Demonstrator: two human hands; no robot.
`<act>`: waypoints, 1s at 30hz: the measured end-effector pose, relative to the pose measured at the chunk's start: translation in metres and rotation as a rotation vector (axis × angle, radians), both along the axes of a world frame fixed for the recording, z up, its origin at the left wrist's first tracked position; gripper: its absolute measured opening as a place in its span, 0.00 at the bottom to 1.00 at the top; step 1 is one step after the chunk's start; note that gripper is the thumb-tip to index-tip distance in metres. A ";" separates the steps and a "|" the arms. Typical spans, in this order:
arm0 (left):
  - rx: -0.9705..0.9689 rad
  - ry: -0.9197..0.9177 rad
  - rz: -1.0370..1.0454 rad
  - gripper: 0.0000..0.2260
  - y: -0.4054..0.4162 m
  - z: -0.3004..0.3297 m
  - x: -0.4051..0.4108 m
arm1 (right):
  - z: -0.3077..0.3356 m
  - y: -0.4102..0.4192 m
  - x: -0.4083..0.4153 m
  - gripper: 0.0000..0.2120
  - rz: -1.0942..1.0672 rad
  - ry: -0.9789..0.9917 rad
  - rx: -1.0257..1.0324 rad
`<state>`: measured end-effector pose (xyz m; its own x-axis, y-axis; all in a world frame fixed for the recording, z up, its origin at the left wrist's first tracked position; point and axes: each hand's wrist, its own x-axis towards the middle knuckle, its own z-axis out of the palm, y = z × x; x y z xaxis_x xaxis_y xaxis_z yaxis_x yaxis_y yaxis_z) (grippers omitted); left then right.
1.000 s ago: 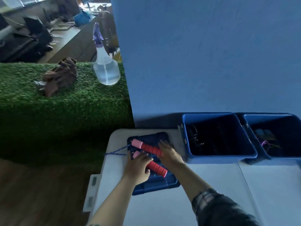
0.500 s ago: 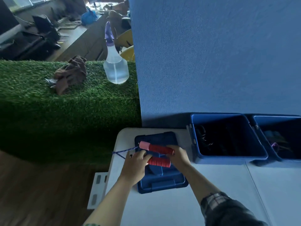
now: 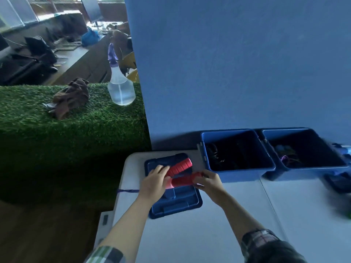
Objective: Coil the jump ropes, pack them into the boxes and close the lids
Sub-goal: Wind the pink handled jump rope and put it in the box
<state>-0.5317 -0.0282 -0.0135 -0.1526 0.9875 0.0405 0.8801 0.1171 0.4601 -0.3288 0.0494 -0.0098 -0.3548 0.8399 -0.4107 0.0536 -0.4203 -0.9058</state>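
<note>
We see both hands over a dark blue lid that lies flat on the white worktop. The left hand has its fingers curled over the near ends of two red jump-rope handles; the upper handle slants away from those fingers toward the boxes, its far end free. The right hand pinches the far end of the lower handle, its fingers wrapped round the tip, so this handle spans the gap between the two hands. Both handles sit just above the lid; we cannot tell whether they touch it. A purple-blue rope trails out from under the left hand, away from its fingers, over the worktop's left edge.

Beyond the right hand's fingers stands an open blue box with dark coiled rope inside. Just beside it, farther from the fingers, a second open blue box holds a rope with purple strands. Past that, at the frame's edge, things are too blurred to make out.

Well away from the left fingers, a ledge covered in artificial grass carries a clear spray bottle with a purple head and a crumpled brown cloth. A blue wall rises behind the boxes.
</note>
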 end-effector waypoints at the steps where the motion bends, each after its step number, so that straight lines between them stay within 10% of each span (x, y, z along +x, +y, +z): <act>1: -0.012 -0.064 -0.015 0.19 0.000 0.002 0.005 | 0.003 -0.003 0.005 0.09 0.004 0.024 -0.008; 15: -0.125 -0.600 -0.119 0.17 -0.008 0.019 0.104 | 0.033 -0.027 0.073 0.11 -0.229 0.160 0.081; 30: -0.108 -1.265 0.239 0.18 -0.010 0.032 0.193 | 0.043 -0.029 0.102 0.07 -0.347 0.022 0.164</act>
